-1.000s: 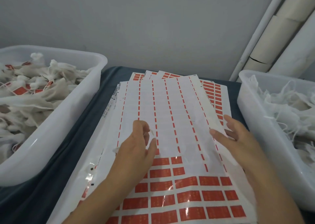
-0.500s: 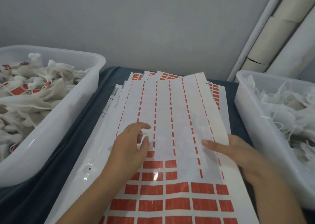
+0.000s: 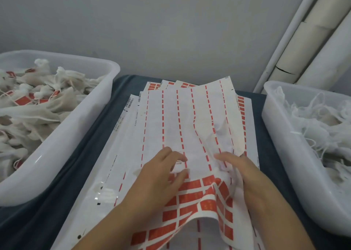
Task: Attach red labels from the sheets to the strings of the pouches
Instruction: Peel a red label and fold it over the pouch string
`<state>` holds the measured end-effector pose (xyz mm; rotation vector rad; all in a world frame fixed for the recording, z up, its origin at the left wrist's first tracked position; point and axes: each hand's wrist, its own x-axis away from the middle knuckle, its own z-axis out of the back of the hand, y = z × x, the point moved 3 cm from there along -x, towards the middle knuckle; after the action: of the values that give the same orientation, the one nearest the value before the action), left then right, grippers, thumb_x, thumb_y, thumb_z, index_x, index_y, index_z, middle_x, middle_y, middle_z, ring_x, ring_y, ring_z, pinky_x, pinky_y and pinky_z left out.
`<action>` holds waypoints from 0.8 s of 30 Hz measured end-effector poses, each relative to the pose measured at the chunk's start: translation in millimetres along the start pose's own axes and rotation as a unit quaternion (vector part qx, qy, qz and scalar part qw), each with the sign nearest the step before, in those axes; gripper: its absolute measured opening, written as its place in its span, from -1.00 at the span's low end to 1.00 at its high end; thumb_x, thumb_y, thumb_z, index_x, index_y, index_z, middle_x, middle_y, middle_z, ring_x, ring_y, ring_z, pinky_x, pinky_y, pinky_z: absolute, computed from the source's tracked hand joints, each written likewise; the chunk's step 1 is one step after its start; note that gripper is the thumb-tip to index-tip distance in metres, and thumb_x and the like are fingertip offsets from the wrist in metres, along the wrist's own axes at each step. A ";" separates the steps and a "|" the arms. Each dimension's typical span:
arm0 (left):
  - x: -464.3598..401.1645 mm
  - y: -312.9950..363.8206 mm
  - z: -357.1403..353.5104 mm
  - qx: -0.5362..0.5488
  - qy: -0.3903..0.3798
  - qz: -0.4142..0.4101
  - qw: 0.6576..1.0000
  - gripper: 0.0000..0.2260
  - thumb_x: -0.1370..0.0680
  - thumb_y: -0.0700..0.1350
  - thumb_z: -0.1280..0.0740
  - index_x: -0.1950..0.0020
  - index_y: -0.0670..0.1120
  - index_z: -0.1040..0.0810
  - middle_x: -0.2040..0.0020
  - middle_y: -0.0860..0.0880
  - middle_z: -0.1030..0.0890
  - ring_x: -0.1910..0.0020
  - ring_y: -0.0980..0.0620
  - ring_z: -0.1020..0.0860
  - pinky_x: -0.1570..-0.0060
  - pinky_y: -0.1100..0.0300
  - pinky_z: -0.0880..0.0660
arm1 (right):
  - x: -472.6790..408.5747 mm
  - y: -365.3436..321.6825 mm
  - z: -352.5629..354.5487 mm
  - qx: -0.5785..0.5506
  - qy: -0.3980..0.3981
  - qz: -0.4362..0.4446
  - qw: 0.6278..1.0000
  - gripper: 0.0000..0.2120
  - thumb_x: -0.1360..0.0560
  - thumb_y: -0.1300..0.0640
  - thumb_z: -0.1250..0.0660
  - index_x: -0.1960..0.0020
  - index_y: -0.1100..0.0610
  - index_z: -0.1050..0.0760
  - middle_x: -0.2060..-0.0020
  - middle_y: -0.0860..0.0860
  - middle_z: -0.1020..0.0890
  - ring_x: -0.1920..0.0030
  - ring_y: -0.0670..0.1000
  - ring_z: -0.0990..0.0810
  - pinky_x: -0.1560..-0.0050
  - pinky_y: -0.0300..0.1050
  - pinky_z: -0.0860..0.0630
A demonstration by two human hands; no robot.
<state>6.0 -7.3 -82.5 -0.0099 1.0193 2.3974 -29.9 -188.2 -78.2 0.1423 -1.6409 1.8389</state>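
Head view, the only one I have.

Item 1: top label sheet (image 3: 190,128), lying on a stack of sheets in the middle of the blue table (image 3: 91,135). Most of it is bare backing with dashed red lines; rows of red labels (image 3: 191,196) remain at its near end. The sheet is buckled, its near edge lifted and curled so that I see another sheet beneath it, and its far right corner stands up off the stack.

Item 2: my left hand (image 3: 157,181), resting on the sheet beside the first rows of labels. Fingers loosely bent and a little apart, thumb and forefinger close to a small white loop of string (image 3: 178,162); I cannot tell whether they pinch it.

Item 3: my right hand (image 3: 247,175), on the right part of the same sheet, where the paper is crumpled. Its fingers are bent down into the folds; I cannot tell whether they clamp the sheet or only press on it.

Item 4: left tub (image 3: 62,154), white plastic, touching the stack's left margin area, filled with pouches (image 3: 38,101), several showing red labels on their strings.

Item 5: right tub (image 3: 284,154), white plastic, holding white pouches with loose strings (image 3: 319,124).

Item 6: grey wall (image 3: 171,31) behind the table; pale pipes (image 3: 311,40) in the right corner.
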 end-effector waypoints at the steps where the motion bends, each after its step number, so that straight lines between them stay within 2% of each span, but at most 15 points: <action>1: 0.0 0.0 -1.5 -0.002 -0.004 -0.003 1.000 -0.85 -0.52 0.15 -0.23 -0.04 0.34 -0.30 0.04 0.41 -0.26 0.12 0.43 -0.36 0.20 0.62 -0.29 | 1.8 0.2 -1.9 -0.013 -0.019 -0.003 1.000 -0.63 -0.38 -0.06 -0.43 -0.11 -0.07 -0.39 0.10 0.01 -0.62 0.10 0.09 -0.62 0.16 0.03 -0.59; 3: -0.4 -0.7 -2.8 -0.009 -0.009 -0.006 1.000 -0.84 -0.53 0.16 -0.21 -0.10 0.32 -0.34 0.00 0.39 -0.25 0.11 0.46 -0.34 0.21 0.63 -0.27 | 7.0 3.3 -6.4 -0.032 -0.046 0.003 0.998 -0.65 -0.30 0.03 -0.50 -0.01 -0.05 -0.44 0.30 0.00 -0.69 0.31 0.06 -0.69 0.48 -0.13 -0.55; 5: -0.6 -2.7 -3.5 -0.024 -0.007 -0.006 1.000 -0.80 -0.54 0.15 -0.19 -0.17 0.29 -0.37 0.00 0.38 -0.23 0.12 0.49 -0.31 0.27 0.64 -0.22 | 9.0 7.6 -10.8 -0.054 -0.061 0.001 0.997 -0.68 -0.29 0.13 -0.52 0.06 -0.03 -0.45 0.43 -0.03 -0.66 0.43 -0.06 -0.65 0.57 -0.25 -0.49; 7: -1.0 -3.9 -2.4 -0.031 -0.005 0.000 1.000 -0.79 -0.55 0.14 -0.18 -0.18 0.28 -0.37 0.04 0.40 -0.23 0.13 0.50 -0.29 0.29 0.65 -0.19 | 10.4 7.5 -13.2 -0.077 -0.071 -0.005 0.995 -0.71 -0.31 0.14 -0.50 0.08 -0.03 -0.44 0.46 -0.03 -0.65 0.46 -0.09 -0.64 0.59 -0.26 -0.48; 10: -1.9 -3.0 1.7 -0.013 0.015 0.009 1.000 -0.81 -0.53 0.16 -0.19 -0.15 0.29 -0.37 0.08 0.43 -0.23 0.12 0.48 -0.31 0.23 0.64 -0.23 | 9.4 6.7 -14.1 -0.089 -0.081 -0.003 0.993 -0.76 -0.36 0.10 -0.47 0.05 -0.04 -0.46 0.41 0.02 -0.68 0.42 -0.02 -0.67 0.55 -0.22 -0.51; 13: 0.0 0.9 6.3 0.011 0.027 0.008 1.000 -0.80 -0.45 0.23 -0.20 -0.06 0.30 -0.37 0.09 0.46 -0.26 0.08 0.42 -0.37 0.07 0.57 -0.31 | 7.2 7.1 -13.7 -0.089 -0.062 0.013 0.994 -0.79 -0.40 0.07 -0.44 0.02 -0.06 -0.47 0.35 0.04 -0.69 0.35 0.06 -0.68 0.45 -0.14 -0.56; 17: 2.2 9.3 9.6 0.005 0.020 -0.040 0.999 -0.54 -0.32 0.24 -0.14 -0.15 0.17 -0.54 0.11 0.43 -0.27 0.07 0.37 -0.38 0.03 0.59 -0.30 | 5.3 5.0 -10.3 -0.114 -0.064 0.047 0.990 -0.75 -0.41 0.00 -0.41 -0.06 -0.12 -0.47 0.23 0.02 -0.70 0.19 0.10 -0.69 0.24 0.03 -0.63; 21: 1.5 9.1 13.3 0.008 0.051 -0.045 0.998 -0.47 -0.33 0.24 -0.13 -0.19 0.07 -0.58 0.15 0.39 -0.29 0.13 0.35 -0.37 0.04 0.51 -0.34 | 8.6 2.9 -10.3 -0.152 -0.114 0.063 0.980 -0.60 -0.26 -0.01 -0.47 -0.08 -0.11 -0.49 0.20 0.04 -0.71 0.21 0.08 -0.70 0.17 0.12 -0.63; 24: 2.8 9.9 11.7 -0.001 0.045 -0.055 0.997 -0.50 -0.37 0.20 -0.14 -0.19 0.04 -0.59 0.16 0.39 -0.28 0.15 0.37 -0.35 0.03 0.53 -0.31 | 12.8 4.8 -15.9 -0.151 -0.167 0.041 0.974 -0.49 -0.12 0.10 -0.53 -0.05 -0.02 -0.52 0.18 0.12 -0.70 0.22 0.13 -0.70 0.28 0.07 -0.62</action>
<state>1.2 -3.8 -68.1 -0.1730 1.0293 2.3160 -37.0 -168.5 -79.3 0.2643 -2.1690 1.6651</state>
